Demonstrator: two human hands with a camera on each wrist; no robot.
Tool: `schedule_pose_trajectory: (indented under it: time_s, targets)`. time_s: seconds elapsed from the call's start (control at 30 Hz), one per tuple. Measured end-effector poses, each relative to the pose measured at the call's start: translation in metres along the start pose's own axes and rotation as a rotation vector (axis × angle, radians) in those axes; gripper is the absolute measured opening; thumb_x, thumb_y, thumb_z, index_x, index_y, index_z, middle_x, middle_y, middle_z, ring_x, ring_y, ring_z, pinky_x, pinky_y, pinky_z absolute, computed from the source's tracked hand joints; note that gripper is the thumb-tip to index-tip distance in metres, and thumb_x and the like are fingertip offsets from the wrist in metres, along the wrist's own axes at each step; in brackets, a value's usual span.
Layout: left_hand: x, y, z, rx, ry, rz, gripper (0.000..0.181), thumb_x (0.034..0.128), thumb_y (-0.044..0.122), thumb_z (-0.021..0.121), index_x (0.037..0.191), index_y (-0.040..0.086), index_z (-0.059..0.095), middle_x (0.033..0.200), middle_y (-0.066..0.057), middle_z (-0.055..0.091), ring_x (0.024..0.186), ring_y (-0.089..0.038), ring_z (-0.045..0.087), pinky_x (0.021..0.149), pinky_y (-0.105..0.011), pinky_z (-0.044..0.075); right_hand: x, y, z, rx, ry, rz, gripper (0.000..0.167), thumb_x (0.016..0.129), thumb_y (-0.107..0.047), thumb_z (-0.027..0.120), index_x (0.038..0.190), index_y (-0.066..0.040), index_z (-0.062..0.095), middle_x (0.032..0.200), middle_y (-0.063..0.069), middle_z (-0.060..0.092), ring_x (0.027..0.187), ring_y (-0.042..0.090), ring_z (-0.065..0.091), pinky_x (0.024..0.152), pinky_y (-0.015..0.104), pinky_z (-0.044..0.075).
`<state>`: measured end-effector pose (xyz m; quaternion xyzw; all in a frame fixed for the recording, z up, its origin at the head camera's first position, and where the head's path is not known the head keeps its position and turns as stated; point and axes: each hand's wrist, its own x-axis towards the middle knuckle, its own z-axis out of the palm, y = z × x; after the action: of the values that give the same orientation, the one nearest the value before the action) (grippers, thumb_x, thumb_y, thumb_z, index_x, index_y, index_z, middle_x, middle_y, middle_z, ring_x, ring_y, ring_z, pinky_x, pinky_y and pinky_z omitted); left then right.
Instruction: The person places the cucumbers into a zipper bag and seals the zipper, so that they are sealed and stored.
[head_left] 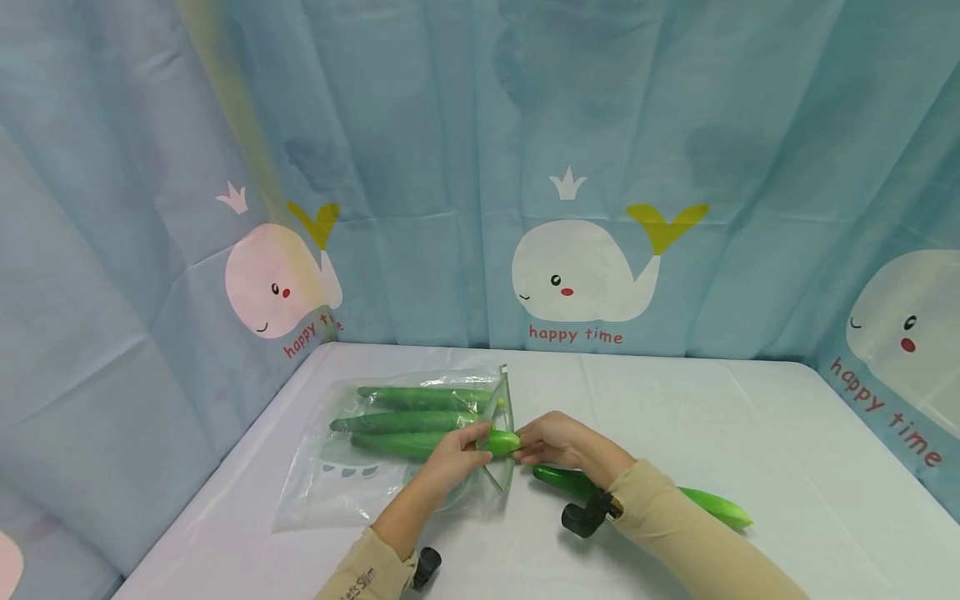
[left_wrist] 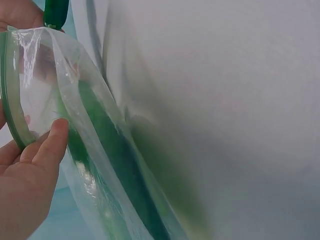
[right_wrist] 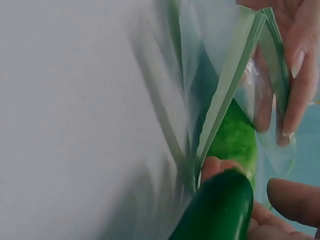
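A clear zip bag (head_left: 300, 487) with a green zip edge lies on the left of the table, its mouth to the right. Two cucumbers (head_left: 408, 422) are inside it. A third cucumber (head_left: 504, 442) lies mostly in the bag, its light green end sticking out of the mouth. My left hand (head_left: 452, 460) pinches the bag's edge at the opening, also seen in the left wrist view. At the protruding end my right hand (head_left: 555, 440) holds this cucumber with curled fingers (right_wrist: 212, 167). Another cucumber (head_left: 716, 506) rests on the table under my right forearm, partly hidden.
The white table (head_left: 645, 400) stands against a blue curtain (head_left: 420, 275) printed with whales. A black wrist camera (head_left: 581, 521) sits at my right cuff, above the loose cucumber. Another black wrist camera (head_left: 427, 567) is at my left cuff.
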<state>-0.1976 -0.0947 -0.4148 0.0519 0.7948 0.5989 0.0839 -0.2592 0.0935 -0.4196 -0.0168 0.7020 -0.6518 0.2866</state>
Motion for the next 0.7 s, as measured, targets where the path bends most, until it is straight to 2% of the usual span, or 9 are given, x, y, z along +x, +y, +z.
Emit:
schedule_pose_trajectory:
  time_s: [0.27,0.47,0.53,0.7]
  targets:
    - [0.001,0.000,0.000,0.015,-0.009,-0.018,0.051,0.0909,-0.001,0.059,0.140,-0.007,0.045,0.145,-0.027,0.041,0.134,-0.046,0.035,0.108,-0.054,0.033,0.003,-0.002,0.015,-0.017,-0.047,-0.028,0.041,0.094,0.009,0.048,0.131,0.025,0.040,0.116,0.032,0.058,0.090,0.027,0.068,0.070,0.028,0.057]
    - [-0.001,0.001,-0.001,0.010,-0.018,-0.013,0.052,0.0916,0.000,0.059,0.141,-0.007,0.044,0.143,-0.028,0.043,0.133,-0.045,0.037,0.107,-0.056,0.034,0.002,-0.003,0.022,-0.011,-0.085,-0.047,0.043,0.097,0.007,0.045,0.136,0.023,0.035,0.135,0.039,0.043,0.106,0.036,0.063,0.078,0.033,0.057]
    - [-0.001,0.001,-0.001,0.013,-0.016,-0.008,0.052,0.0915,0.001,0.059,0.141,-0.008,0.044,0.142,-0.028,0.044,0.133,-0.045,0.037,0.107,-0.056,0.034,0.000,-0.003,0.020,-0.012,-0.089,-0.060,0.044,0.098,0.006,0.045,0.137,0.022,0.034,0.136,0.039,0.042,0.111,0.038,0.061,0.080,0.036,0.057]
    - [-0.001,0.001,-0.001,0.028,0.011,-0.009,0.052,0.0906,0.001,0.060,0.140,-0.007,0.046,0.142,-0.027,0.044,0.134,-0.045,0.036,0.109,-0.054,0.032,-0.013,-0.003,0.002,-0.041,-0.033,-0.110,0.044,0.097,0.003,0.048,0.137,0.019,0.039,0.134,0.035,0.048,0.114,0.039,0.059,0.085,0.040,0.056]
